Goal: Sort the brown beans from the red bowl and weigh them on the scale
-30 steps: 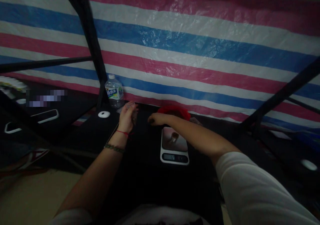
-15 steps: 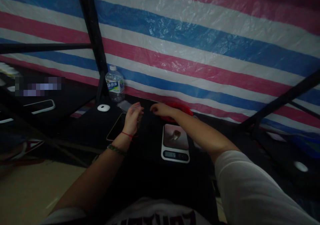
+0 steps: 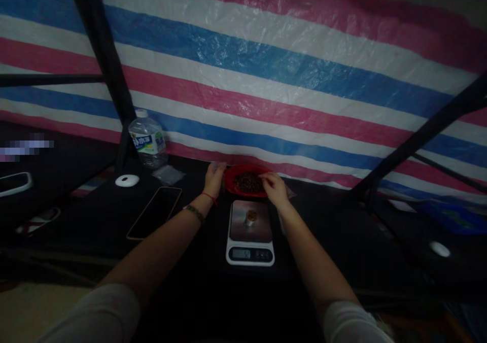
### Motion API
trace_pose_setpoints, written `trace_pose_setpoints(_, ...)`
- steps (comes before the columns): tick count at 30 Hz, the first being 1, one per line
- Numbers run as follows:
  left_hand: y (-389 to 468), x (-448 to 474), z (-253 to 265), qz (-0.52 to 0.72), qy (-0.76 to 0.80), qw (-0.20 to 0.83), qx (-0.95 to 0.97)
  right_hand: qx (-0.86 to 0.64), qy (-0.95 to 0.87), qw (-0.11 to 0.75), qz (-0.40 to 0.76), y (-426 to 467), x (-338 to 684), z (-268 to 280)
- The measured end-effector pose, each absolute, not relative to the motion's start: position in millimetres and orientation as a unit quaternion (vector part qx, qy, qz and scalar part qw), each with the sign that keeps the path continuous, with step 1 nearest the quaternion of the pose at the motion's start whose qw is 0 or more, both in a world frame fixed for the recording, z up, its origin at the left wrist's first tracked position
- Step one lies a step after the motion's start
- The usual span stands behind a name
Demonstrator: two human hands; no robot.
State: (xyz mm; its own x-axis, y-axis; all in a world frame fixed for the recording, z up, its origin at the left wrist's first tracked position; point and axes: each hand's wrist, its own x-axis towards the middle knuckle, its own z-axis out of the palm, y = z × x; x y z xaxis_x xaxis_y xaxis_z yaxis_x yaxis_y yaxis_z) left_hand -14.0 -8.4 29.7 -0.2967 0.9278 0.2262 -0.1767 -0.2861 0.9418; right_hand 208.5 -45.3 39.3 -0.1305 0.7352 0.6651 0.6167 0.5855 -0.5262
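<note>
Hands are flanking your red bowl [image 3: 247, 181] behind the scale [image 3: 250, 233]: left hand [image 3: 214, 177] pinching something small and clear, right hand [image 3: 273, 188] curling loosely over the rim, holding nothing.

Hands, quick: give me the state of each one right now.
Left hand: at the red bowl's left rim, something small and clear at its fingertips; grip cannot be told.
Right hand: fingers curled over the bowl's right edge; contents hidden.

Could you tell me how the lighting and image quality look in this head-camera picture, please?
Head view: dim overall, the black table nearly swallowed by shadow; glare streaks the striped tarp; straight poles bow near the edges; left hand and right hand at the red dish look soft.
</note>
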Motion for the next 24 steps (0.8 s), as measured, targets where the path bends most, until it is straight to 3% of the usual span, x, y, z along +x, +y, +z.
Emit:
trace_pose_setpoints(4, 7, -10, 24, 0.646, 0.449, 0.353, 0.506, -0.439, -0.745, 0.483, 0.135, -72, 215, 35)
trace_pose_setpoints(11, -10, -13, 16, 0.559, 0.431, 0.262, 0.658, -0.377, -0.759, 0.353, 0.396, -101, 229, 55)
trace_pose_setpoints(18, -20, -14, 15, 0.507, 0.417, 0.224, 0.72, -0.409, -0.841, 0.19, 0.3, -116, 204, 61)
trace_pose_setpoints(21, -21, -12, 15, 0.498, 0.413, 0.205, 0.735, -0.404, -0.827, 0.218, 0.324, -116, 197, 58)
trace_pose_setpoints(24, -22, -12, 15, 0.485, 0.416, 0.199, 0.743, -0.392, -0.763, 0.325, 0.398, -110, 198, 51)
